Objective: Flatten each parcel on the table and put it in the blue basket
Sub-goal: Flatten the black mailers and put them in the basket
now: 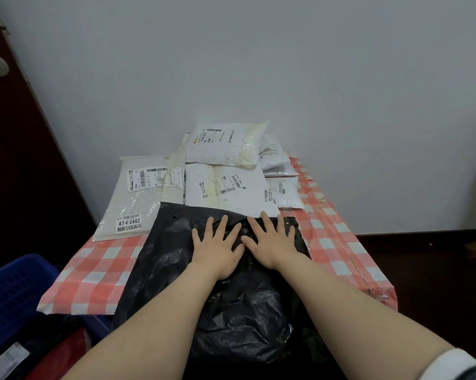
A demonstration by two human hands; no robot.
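A large black plastic parcel (173, 242) lies on the near middle of the table, hanging over its front edge. My left hand (216, 248) and my right hand (272, 242) rest flat on its far part, side by side, fingers spread, pressing down. Behind it lie several white parcels: a long one with the label 47-4-2402 (132, 198) at the left, a flat one (231, 187) in the middle, and a puffy one (226, 145) stacked on top. The blue basket (11, 292) stands low at the left, beside the table.
The table carries a red-and-white checked cloth (94, 272). Smaller white parcels (283, 193) are piled at the back right. In the basket lie a red item (66, 352) and a grey one. A dark door (17, 160) stands left, a white wall behind.
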